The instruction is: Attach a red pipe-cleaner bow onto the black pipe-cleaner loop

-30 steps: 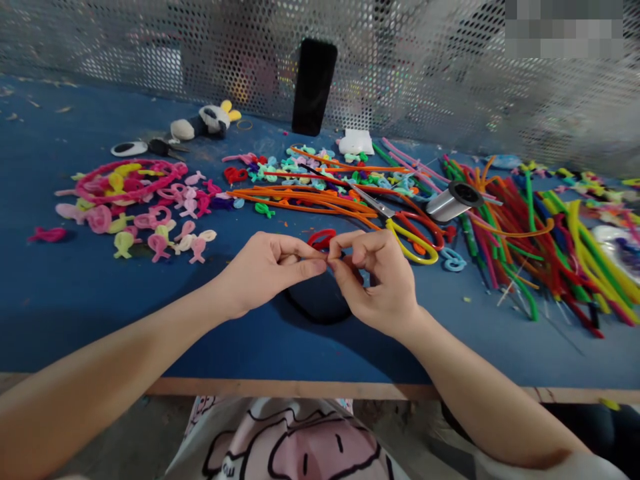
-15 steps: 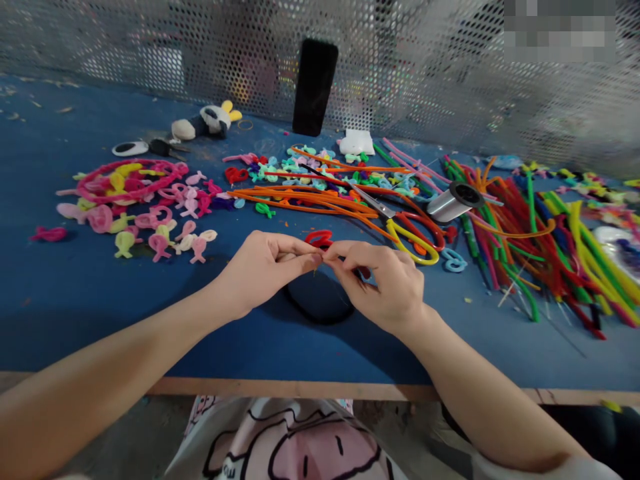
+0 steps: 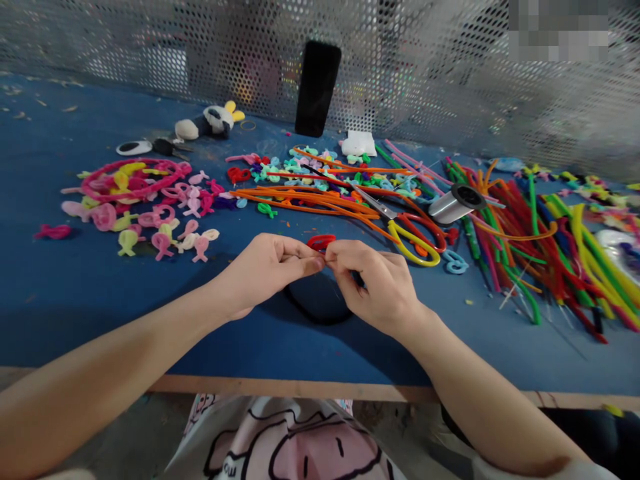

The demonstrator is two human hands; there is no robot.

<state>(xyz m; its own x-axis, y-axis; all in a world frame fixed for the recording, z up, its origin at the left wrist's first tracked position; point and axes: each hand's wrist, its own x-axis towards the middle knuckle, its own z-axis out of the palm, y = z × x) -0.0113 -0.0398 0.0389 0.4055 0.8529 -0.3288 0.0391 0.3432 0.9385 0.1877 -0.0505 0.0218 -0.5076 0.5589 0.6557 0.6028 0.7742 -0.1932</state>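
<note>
The red pipe-cleaner loop (image 3: 321, 241) sits just above the blue table (image 3: 75, 287) at the centre of the view, pinched from both sides, and most of it is hidden. Only a small flattened red oval shows above the fingertips, and how its ends are joined cannot be made out. The left hand (image 3: 267, 267) closes thumb and forefinger narrowly on it from 9 o'clock, and the right hand (image 3: 375, 283) nips it the same way from 3 o'clock, so the fingertips of the two hands nearly meet. A second ago the right hand showed its curled fingers and part of the palm; now its back is turned up and it covers more of the loop, while the left hand has barely shifted. The loop looks fuzzy, bright red and bent into a low, narrow ring. Under the hands, at 6 o'clock, lies a dark round patch (image 3: 317, 300) too shaded to identify. Scissors (image 3: 410, 243) with yellow and red handles lie near at 2 o'clock, with a silver spool (image 3: 455, 203) beyond them. Long orange pipe cleaners (image 3: 310, 200) stretch across at 12 o'clock, and pink and yellow twisted shapes (image 3: 150, 207) are heaped at 10 o'clock.
</note>
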